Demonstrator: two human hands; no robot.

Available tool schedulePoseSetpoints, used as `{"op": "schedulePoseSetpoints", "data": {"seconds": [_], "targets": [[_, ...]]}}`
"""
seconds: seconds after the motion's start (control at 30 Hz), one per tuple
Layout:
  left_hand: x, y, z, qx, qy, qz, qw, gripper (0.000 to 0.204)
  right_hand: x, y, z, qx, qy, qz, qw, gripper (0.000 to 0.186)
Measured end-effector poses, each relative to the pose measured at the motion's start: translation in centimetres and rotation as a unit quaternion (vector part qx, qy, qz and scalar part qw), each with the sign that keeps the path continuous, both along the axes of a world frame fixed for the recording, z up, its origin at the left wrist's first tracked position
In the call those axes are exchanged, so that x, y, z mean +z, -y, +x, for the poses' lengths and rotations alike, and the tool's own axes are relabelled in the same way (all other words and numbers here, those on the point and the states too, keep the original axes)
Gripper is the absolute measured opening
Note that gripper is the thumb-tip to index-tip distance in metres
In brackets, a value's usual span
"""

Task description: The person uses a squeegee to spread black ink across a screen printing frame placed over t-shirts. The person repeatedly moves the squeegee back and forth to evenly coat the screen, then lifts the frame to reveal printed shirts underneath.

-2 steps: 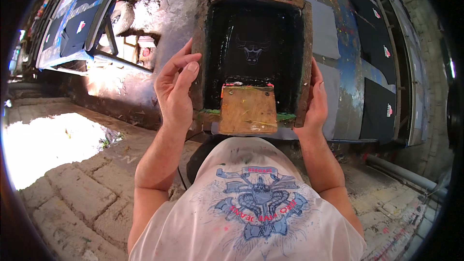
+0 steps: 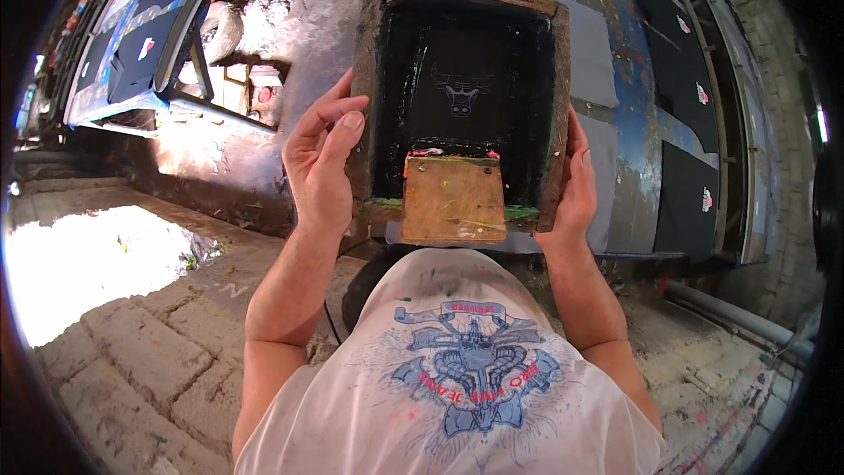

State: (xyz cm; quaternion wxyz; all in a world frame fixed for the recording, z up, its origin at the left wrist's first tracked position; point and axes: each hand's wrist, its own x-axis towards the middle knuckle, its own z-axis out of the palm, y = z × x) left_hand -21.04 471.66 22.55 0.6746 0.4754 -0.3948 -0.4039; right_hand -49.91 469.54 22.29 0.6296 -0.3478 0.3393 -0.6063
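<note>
Between my two hands is a screen-printing frame (image 2: 369,53) with worn wooden sides. Black ink coats much of its inside, and a thin pale bull's-head outline (image 2: 460,98) shows on the dark mesh. A squeegee with a paint-stained wooden handle (image 2: 454,202) rests in the frame's near end, its handle reaching over the near rim. My left hand (image 2: 321,167) grips the left side, thumb and fingers at the wood. On the right side, my right hand (image 2: 573,193) clasps the lower corner, with some fingers hidden behind it. Neither hand touches the squeegee.
On the right, a long paint-stained table (image 2: 637,158) carries grey fabric pieces (image 2: 591,62) and black ones (image 2: 686,202) with small prints. Another table (image 2: 114,112) with dark pieces stands at the far left. A grey pipe (image 2: 738,321) runs low on the right.
The frame and squeegee have shifted very slightly to the right together with my left hand. My grip looks the same.
</note>
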Motion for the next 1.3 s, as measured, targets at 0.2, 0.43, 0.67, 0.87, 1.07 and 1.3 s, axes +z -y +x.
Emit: {"op": "schedulePoseSetpoints", "data": {"seconds": [0.2,0.43,0.67,0.87,1.07,1.3], "targets": [[-0.8,0.9,0.4,-0.043,-0.049,-0.003,0.998,0.025,0.1,-1.2,-0.4,-0.011,-0.006,-0.009,1.000,0.074],[-0.9,0.2,-3.2,-0.034,0.016,-0.014,0.999,0.023,-0.2,-1.3,-3.8,0.007,0.015,-0.005,1.000,0.074],[-1.6,1.4,-11.3,0.008,0.057,0.023,0.998,0.025,-2.5,1.4,-12.1,0.037,0.057,0.001,0.998,0.077],[-1.6,1.8,-19.8,0.010,0.081,0.031,0.996,0.025,-3.7,2.4,-20.5,0.054,0.101,0.008,0.993,0.074],[-1.0,1.6,-25.5,0.052,0.131,0.033,0.989,0.024,-3.7,3.2,-25.8,0.071,0.106,0.012,0.992,0.070],[-0.7,2.5,-28.1,0.011,0.114,0.032,0.993,0.022,-3.2,2.9,-28.5,0.054,0.090,0.032,0.994,0.075]]}}
